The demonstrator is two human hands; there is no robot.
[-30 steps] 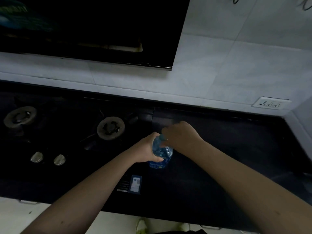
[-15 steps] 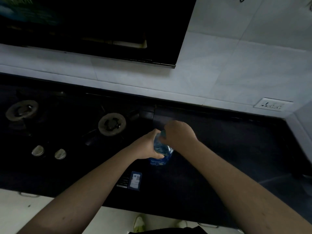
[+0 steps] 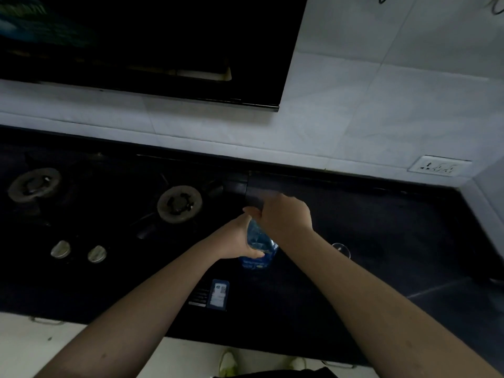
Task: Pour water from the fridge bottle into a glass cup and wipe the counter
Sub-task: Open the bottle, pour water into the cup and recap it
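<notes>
One bottle [image 3: 259, 248], one glass [image 3: 341, 249], two burners [image 3: 180, 204], two knobs [image 3: 60, 249].

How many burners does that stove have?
2 show. One burner sits at the far left of the stove; the other burner lies nearer the middle, just left of the hands at the bottle. More may lie beyond the picture's left edge.

head view | worn on head | faces forward-down, close over dark counter [image 3: 381, 241] and tiled wall [image 3: 354, 105]
</notes>
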